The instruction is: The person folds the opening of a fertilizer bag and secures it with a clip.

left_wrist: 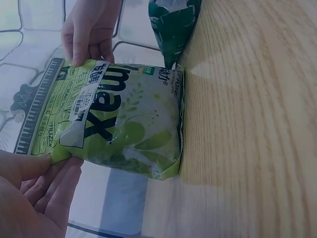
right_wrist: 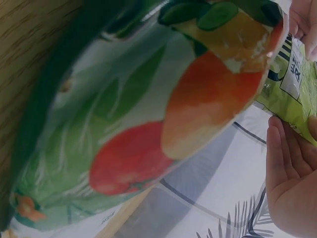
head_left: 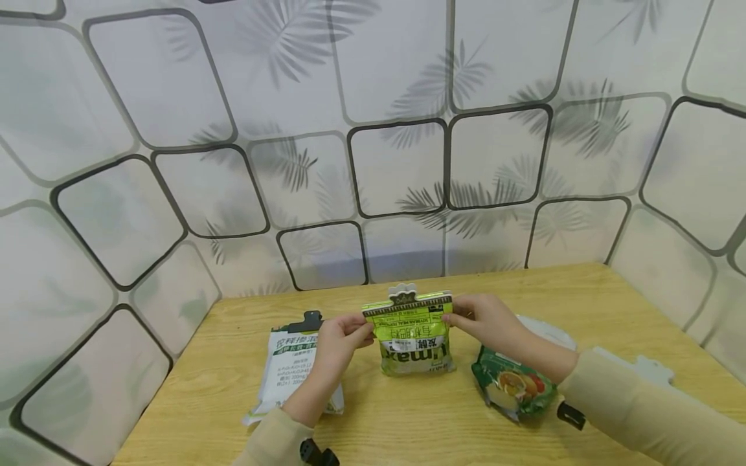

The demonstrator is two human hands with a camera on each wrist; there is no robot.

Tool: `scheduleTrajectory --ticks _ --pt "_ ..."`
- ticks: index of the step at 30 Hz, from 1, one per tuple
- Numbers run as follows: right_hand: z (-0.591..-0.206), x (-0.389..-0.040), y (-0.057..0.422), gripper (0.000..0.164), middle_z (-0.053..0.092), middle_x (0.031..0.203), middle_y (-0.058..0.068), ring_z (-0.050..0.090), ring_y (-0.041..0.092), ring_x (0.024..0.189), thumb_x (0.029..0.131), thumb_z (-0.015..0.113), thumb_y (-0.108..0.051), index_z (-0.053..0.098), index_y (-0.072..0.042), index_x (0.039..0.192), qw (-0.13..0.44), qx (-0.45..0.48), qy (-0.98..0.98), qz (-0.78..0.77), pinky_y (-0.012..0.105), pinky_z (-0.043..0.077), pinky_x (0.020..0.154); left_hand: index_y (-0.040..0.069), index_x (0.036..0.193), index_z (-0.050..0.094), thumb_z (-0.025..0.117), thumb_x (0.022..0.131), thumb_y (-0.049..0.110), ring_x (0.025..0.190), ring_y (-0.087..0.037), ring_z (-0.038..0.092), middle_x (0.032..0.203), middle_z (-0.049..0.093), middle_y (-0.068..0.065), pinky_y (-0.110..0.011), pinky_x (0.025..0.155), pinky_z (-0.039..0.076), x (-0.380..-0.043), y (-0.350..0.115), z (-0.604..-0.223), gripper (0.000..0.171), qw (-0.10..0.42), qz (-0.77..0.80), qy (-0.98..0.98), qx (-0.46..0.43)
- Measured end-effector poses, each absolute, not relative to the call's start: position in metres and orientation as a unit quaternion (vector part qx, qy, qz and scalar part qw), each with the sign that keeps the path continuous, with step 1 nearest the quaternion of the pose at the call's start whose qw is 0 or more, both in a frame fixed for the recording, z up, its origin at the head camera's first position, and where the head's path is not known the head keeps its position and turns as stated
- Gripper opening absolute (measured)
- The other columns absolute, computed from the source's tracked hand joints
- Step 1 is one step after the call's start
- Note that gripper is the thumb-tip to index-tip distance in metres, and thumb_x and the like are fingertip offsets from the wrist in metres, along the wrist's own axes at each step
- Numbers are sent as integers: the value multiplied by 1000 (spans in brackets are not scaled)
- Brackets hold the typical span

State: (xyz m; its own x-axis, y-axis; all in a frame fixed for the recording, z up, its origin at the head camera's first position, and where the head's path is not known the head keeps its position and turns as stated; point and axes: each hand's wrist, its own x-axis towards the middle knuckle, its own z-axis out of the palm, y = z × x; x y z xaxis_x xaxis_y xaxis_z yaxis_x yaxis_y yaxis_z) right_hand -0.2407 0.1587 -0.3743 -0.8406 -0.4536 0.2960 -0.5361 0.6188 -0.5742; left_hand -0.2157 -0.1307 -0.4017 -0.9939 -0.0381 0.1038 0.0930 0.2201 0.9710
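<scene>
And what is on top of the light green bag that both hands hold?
A clip sits along the top edge of the light green bag. The strip of bag inside the clip is covered and cannot be seen.

Pale leaf-patterned walls [head_left: 399, 168] — yellowish wood-grain tabletop [head_left: 402, 414]

Soft, even light lit the head view, where the patterned wall [head_left: 402, 169] turned from cool grey above to warm cream below and stretched toward the sides. Both wrist views were dimmer (the left one bluish). There, large lettering on the lime-green bag [left_wrist: 133, 119] was readable; in the right, the close fruit-printed bag [right_wrist: 131, 111] was blurred, its plastic glinting
</scene>
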Motion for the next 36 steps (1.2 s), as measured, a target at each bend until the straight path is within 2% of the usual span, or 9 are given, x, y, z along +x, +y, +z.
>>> scheduleTrajectory --ticks 2,7,10,19,23,28,36 --pt "-375 -241 159 20 62 71 -7 43 5 59 103 71 -19 70 -14 83 60 274 -897 341 25 38 57 -12 114 73 68 101 -1 94 -33 81 109 78 -28 -39 86 68 -216 -130 -402 18 55 -623 -780 -21" --pt "-376 -241 159 23 54 66 -3 37 6 57 104 70 -19 68 -17 81 51 271 -893 355 25 35 56 -12 115 73 68 101 0 92 -31 81 109 78 -28 -36 83 68 -216 -130 -401 19 60 -619 -783 -23" --pt "-376 -243 159 23 56 66 -3 38 6 57 104 69 -18 69 -16 82 43 267 -892 362 25 35 56 -12 116 73 68 101 -1 91 -31 81 109 78 -29 -34 82 68 -216 -130 -401 19 60 -619 -783 -18" --pt "-377 -242 157 26 68 72 -3 61 8 67 104 70 -19 68 -11 79 20 263 -882 390 26 49 61 -12 119 73 69 101 0 82 -22 80 109 78 -29 -33 79 68 -215 -133 -401 22 50 -620 -783 -14" --pt "-378 -241 155 25 74 78 5 72 20 77 105 69 -20 72 -8 83 -18 257 -870 421 36 61 69 -14 120 72 69 101 0 80 -22 80 108 78 -30 -33 77 68 -214 -134 -401 23 48 -621 -782 -15" --pt "-378 -241 154 22 78 85 9 77 33 83 105 68 -18 75 -3 90 -60 243 -858 448 45 67 79 -15 118 72 70 100 -1 77 -24 80 105 78 -31 -35 75 69 -212 -134 -399 23 49 -628 -777 -14" --pt "-377 -245 152 22 78 86 8 77 36 89 106 67 -18 75 -1 93 -99 209 -855 464 47 67 84 -14 117 73 70 100 -2 75 -20 79 103 78 -30 -35 74 68 -213 -136 -399 21 41 -632 -774 -14"
